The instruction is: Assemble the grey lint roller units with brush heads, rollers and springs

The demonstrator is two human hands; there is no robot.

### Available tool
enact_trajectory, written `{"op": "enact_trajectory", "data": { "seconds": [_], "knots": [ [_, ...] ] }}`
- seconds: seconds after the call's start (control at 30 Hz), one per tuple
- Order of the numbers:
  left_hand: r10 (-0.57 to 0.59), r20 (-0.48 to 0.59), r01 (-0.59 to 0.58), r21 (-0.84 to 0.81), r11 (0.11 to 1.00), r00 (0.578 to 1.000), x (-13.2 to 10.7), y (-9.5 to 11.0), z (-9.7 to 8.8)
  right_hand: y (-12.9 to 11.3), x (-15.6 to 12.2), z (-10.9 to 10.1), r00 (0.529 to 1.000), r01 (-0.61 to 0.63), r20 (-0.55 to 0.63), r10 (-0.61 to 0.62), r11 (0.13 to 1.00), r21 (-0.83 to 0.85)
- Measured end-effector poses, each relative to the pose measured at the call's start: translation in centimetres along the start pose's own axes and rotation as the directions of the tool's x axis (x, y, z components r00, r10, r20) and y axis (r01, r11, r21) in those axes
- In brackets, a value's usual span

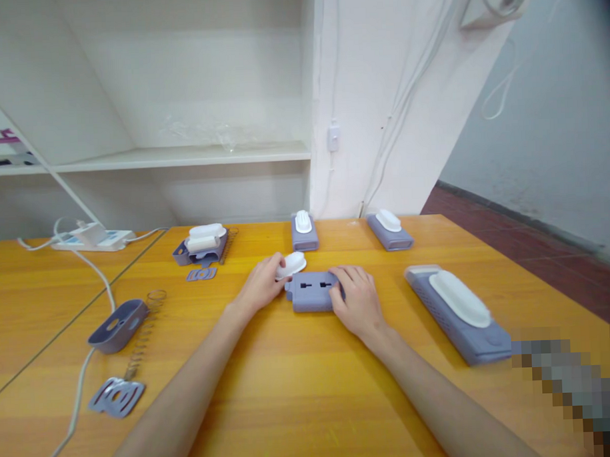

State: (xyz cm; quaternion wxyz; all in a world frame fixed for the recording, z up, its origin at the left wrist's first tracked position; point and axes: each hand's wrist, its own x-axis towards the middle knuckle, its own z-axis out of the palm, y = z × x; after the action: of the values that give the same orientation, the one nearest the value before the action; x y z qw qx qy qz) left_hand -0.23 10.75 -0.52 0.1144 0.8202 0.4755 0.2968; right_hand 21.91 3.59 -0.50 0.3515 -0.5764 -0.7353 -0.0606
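Note:
My left hand is closed on the edge of a white oval plastic piece, its thumb close to the left end of a grey-purple plastic housing. The housing lies on its side on the table, with two dark keyhole slots facing up and a small tab at its left end. My right hand is wrapped around the housing's right end. Behind them stands a similar grey-purple housing with a white ribbed oval piece on top.
More housings with white tops stand at the back right and right. On the left are an open grey-purple shell, a spring, a slotted plate and a cable. A power strip sits behind, below white shelving.

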Motion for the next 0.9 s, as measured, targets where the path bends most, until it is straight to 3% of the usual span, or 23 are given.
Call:
{"op": "enact_trajectory", "data": {
  "seconds": [0.17, 0.27, 0.4, 0.63, 0.9],
  "knots": [
    [-0.204, -0.133, 0.147, -0.347, 0.926, 0.97, -0.3, 1.5, -0.2, -0.1, 0.0, 0.0, 1.0, -0.003, 0.013, 0.003, 1.0, 0.0],
    [-0.141, -0.109, 0.083, -0.42, 0.904, 0.984, -1.0, 3.0, -0.5, -0.1, 0.0, 0.1, 1.0, -0.008, 0.007, 0.008, 1.0, 0.0],
    [-0.005, -0.047, -0.014, -0.38, 0.925, 0.999, -2.2, 4.7, -0.7, -0.1, 0.0, 0.0, 1.0, 0.006, -0.006, -0.006, 1.0, 0.024],
    [0.18, -0.126, -0.209, -0.273, 0.939, 0.976, -3.6, 5.2, -0.1, -0.2, -0.1, -0.6, 0.981, 0.186, 0.026, -0.191, 0.973, 0.138],
    [0.139, -0.15, -0.166, -0.187, 0.968, 0.979, -3.8, 4.6, 0.4, -0.4, -0.2, -0.3, 0.978, 0.202, 0.008, -0.208, 0.957, 0.208]
  ]
}}
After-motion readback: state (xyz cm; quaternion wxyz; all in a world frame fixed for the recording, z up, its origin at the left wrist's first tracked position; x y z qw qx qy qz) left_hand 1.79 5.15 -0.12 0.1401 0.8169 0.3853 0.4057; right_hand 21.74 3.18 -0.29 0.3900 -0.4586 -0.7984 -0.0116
